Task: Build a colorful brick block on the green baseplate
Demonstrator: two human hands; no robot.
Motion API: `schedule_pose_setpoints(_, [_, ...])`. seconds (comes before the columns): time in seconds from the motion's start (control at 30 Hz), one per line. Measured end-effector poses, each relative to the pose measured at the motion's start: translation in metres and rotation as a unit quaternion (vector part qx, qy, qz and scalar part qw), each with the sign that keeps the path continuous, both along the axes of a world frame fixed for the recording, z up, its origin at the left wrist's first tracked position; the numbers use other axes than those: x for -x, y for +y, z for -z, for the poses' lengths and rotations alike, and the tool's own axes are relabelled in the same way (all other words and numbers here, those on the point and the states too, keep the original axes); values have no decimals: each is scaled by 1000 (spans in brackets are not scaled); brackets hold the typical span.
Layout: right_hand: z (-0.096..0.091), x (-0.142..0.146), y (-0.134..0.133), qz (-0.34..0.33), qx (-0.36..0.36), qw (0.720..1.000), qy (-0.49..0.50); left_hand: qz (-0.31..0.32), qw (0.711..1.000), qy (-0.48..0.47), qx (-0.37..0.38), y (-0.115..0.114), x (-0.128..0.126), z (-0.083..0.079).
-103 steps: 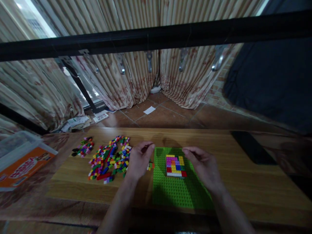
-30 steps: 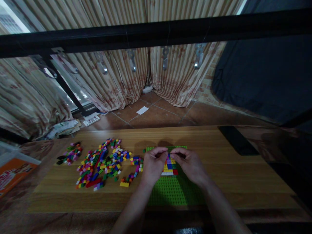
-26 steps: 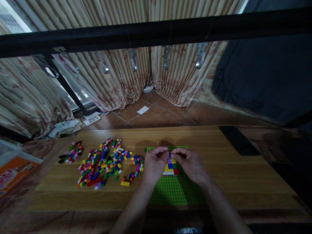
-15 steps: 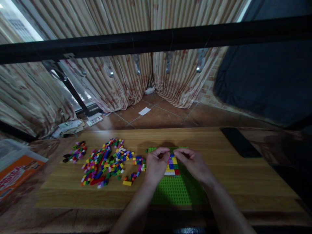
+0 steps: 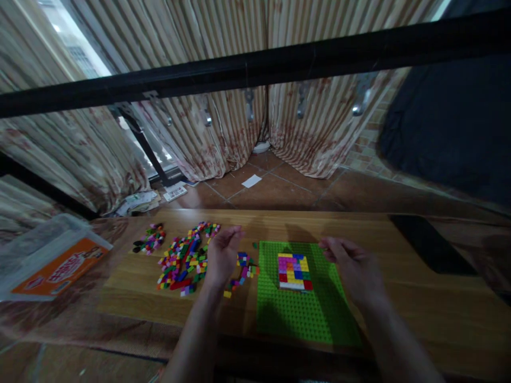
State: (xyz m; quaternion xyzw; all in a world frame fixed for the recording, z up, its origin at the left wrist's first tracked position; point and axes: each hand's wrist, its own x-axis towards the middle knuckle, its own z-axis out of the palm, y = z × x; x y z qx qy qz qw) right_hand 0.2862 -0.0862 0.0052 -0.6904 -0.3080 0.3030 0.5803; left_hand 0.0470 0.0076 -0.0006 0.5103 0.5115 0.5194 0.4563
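A small square block build of many-coloured toy bricks sits on a green studded baseplate. My left hand hovers by the right side of the loose brick pile, its fingers loosely stretched, with nothing visible in them. On the other side, my right hand is over the baseplate's right edge, apart from the build. Its thumb and fingertips are pinched together; whatever they hold, if anything, is too small to make out.
The wooden table carries a dark flat phone-like slab at right and a small brick cluster at far left. Beside the table stands a clear plastic tub with an orange label. A black bar with hooks crosses behind.
My hands have parted from above the build, left hand towards the brick pile, right hand to the right, uncovering the build. The camera view has swung left.
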Motion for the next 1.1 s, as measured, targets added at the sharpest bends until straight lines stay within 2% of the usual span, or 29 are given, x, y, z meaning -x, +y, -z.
schedule_pose_setpoints(0.13, [2,0,0,-3,22,1000,-16,21,993,114,13,13,43,12])
schedule_pose_setpoints(0.23, [5,1,0,-3,31,999,-28,66,975,214,2,11,54,15])
schedule_pose_setpoints(0.37, [6,4,1,-9,42,998,-47,125,953,274,-37,-2,42,9])
schedule_pose_setpoints(0.5, [8,6,2,-16,46,997,-57,178,905,376,-86,-12,27,1])
schedule_pose_setpoints(0.6, [10,7,3,-28,49,996,-75,190,873,439,-96,-17,23,-1])
schedule_pose_setpoints(0.67, [11,7,4,-33,52,995,-82,187,862,463,-87,-19,23,-2])
schedule_pose_setpoints(0.97, [7,10,3,-34,60,993,-100,154,854,482,-120,-17,24,6])
schedule_pose_setpoints(1.1, [7,12,4,-32,35,996,-80,140,880,438,-122,-15,24,10])
